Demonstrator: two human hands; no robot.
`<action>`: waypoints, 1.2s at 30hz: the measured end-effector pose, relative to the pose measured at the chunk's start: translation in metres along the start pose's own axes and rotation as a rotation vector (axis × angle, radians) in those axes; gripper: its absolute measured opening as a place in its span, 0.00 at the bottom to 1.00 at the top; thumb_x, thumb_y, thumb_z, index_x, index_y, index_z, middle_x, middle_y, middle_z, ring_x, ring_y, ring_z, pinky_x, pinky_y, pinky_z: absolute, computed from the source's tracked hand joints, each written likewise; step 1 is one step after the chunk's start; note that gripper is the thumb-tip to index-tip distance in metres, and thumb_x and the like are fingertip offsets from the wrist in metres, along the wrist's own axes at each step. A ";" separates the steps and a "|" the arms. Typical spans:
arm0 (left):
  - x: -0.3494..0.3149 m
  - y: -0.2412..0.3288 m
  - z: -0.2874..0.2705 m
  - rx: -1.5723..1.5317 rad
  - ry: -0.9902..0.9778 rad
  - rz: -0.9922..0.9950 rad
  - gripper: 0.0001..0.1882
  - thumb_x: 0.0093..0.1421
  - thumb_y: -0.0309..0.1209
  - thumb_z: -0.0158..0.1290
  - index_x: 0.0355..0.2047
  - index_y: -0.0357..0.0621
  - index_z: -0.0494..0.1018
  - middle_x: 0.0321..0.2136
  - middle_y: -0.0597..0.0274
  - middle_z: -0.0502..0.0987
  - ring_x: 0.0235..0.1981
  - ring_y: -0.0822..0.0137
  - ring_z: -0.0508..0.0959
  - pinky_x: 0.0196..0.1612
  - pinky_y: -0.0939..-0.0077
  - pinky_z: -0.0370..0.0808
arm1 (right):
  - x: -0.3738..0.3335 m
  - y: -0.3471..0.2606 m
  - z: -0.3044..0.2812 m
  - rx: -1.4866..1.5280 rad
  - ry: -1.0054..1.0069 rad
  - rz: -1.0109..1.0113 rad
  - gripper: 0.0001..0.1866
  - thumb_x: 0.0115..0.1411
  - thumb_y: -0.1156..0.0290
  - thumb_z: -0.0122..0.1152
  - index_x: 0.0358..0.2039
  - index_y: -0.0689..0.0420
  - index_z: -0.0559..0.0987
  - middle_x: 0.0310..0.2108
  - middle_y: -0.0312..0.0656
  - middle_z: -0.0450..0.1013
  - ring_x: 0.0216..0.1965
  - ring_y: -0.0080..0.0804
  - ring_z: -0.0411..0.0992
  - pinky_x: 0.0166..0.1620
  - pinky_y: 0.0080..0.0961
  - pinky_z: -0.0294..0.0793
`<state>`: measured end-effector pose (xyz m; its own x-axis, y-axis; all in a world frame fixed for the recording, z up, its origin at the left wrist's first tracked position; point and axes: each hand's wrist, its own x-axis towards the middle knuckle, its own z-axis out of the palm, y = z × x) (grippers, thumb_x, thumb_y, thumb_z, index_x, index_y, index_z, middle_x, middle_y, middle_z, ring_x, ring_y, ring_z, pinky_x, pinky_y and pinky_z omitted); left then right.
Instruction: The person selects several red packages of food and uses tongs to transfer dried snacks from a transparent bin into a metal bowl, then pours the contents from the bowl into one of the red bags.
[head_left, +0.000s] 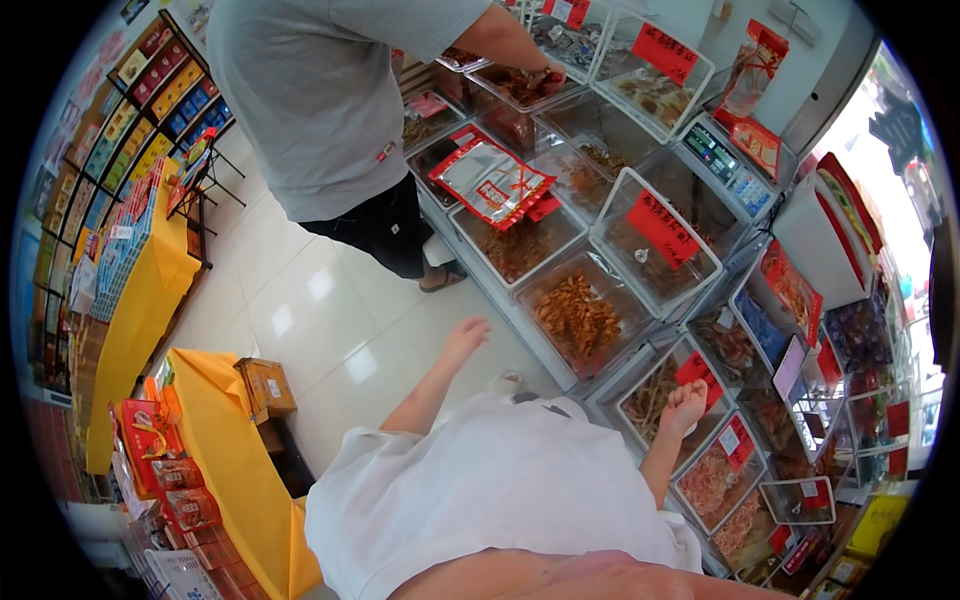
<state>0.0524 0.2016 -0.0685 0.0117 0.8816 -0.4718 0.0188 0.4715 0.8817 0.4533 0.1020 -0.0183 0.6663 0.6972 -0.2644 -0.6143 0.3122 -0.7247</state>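
Note:
My left hand [466,338] hangs over the tiled floor with fingers loosely stretched and nothing in it. My right hand [685,407] is curled closed above a clear bin of pale dried strips [650,400], beside a red label [703,378]. A small white bit shows under its edge; what it holds, if anything, is hidden. Ahead stands a clear bin of orange-brown dried snacks [577,310]. Left of it, a red and clear plastic bag [492,182] lies on top of other bins. Pinkish shreds fill a bin [712,482] nearer me on the right.
A person in a grey shirt [320,110] reaches into a far bin. Right of the bins stands a digital scale [728,165]. Tilted clear lids [655,235] bear red labels. At left are yellow-draped tables [225,440], a cardboard box [266,388] and stocked shelves [130,95].

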 end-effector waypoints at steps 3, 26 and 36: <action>-0.002 0.002 0.000 -0.107 0.004 -0.020 0.16 0.55 0.35 0.44 0.42 0.41 0.66 0.32 0.64 0.73 0.28 0.75 0.71 0.34 0.82 0.68 | -0.002 0.003 0.000 -0.030 -0.010 -0.002 0.06 0.50 0.79 0.37 0.24 0.54 0.64 0.09 0.29 0.48 0.08 0.16 0.42 0.11 0.16 0.40; 0.150 0.080 0.062 0.760 0.077 0.482 0.20 0.46 0.41 0.54 0.36 0.41 0.70 0.30 0.57 0.73 0.33 0.62 0.73 0.36 0.69 0.68 | -0.021 0.006 -0.038 -0.379 -0.001 0.076 0.08 0.47 0.81 0.35 0.23 0.55 0.64 0.09 0.30 0.51 0.09 0.17 0.45 0.12 0.15 0.42; 0.317 0.059 0.066 1.238 0.421 0.693 0.31 0.46 0.38 0.53 0.50 0.45 0.58 0.34 0.49 0.72 0.34 0.52 0.72 0.36 0.58 0.68 | -0.085 0.041 -0.044 -0.558 0.123 0.129 0.15 0.59 0.62 0.40 0.37 0.61 0.68 0.14 0.34 0.59 0.14 0.17 0.55 0.17 0.12 0.52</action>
<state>0.1228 0.5077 -0.1670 0.0943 0.9615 0.2583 0.9540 -0.1615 0.2526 0.3898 0.0269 -0.0529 0.6655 0.6166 -0.4206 -0.4005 -0.1805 -0.8983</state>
